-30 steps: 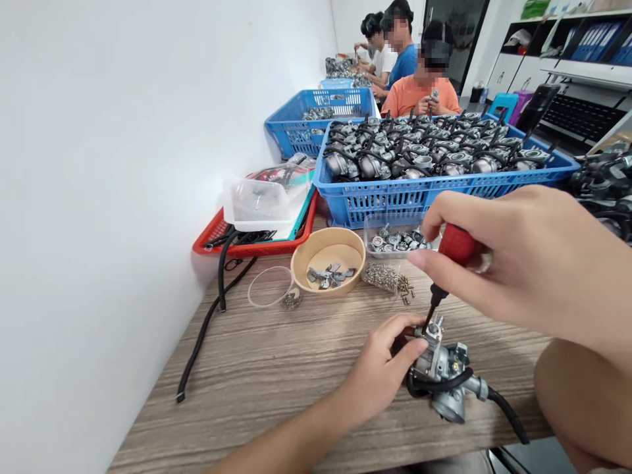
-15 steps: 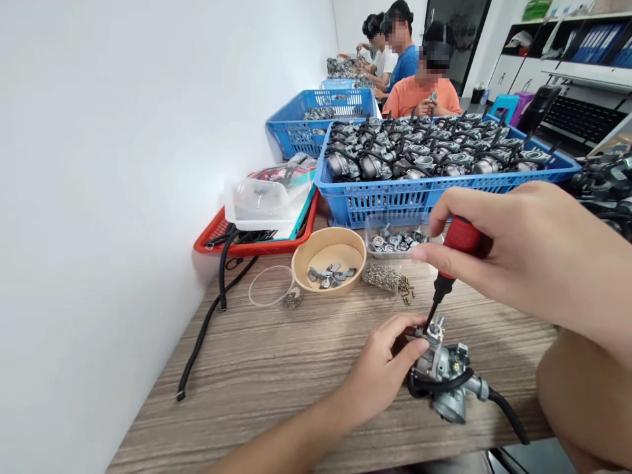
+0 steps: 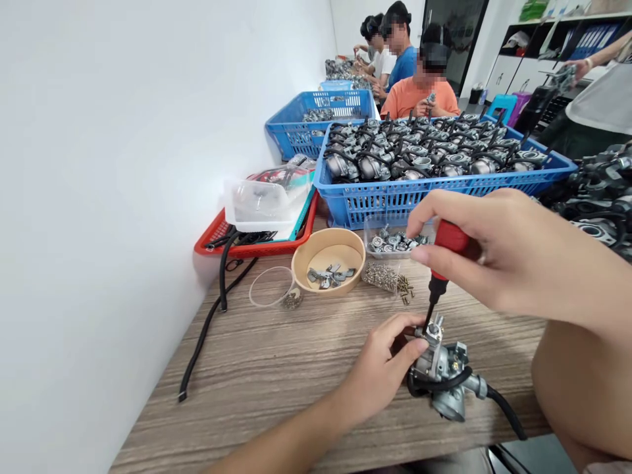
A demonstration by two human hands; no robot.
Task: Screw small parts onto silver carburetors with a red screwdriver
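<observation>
A silver carburetor [image 3: 447, 372] with black hoses rests near the table's front edge. My left hand [image 3: 382, 362] grips its upper left side between thumb and fingers. Above it, my right hand [image 3: 498, 253] is closed around the red handle of a screwdriver [image 3: 439, 273]. The dark shaft slants down, and its tip meets the top of the carburetor beside my left fingertips. Whatever lies directly under the tip is too small to make out.
Small parts fill a round tan bowl [image 3: 303, 263], a clear tray [image 3: 375, 227] and a tipped cup of screws [image 3: 382, 276]. Behind stands a blue crate [image 3: 375, 204] of carburetors. A red basket [image 3: 237, 250] and black hoses [image 3: 205, 336] lie left. Several people sit beyond.
My right fingers have shifted slightly left around the screwdriver handle. The carburetor and my left hand stay put. At the far right, a person holding a metal part has come into view.
</observation>
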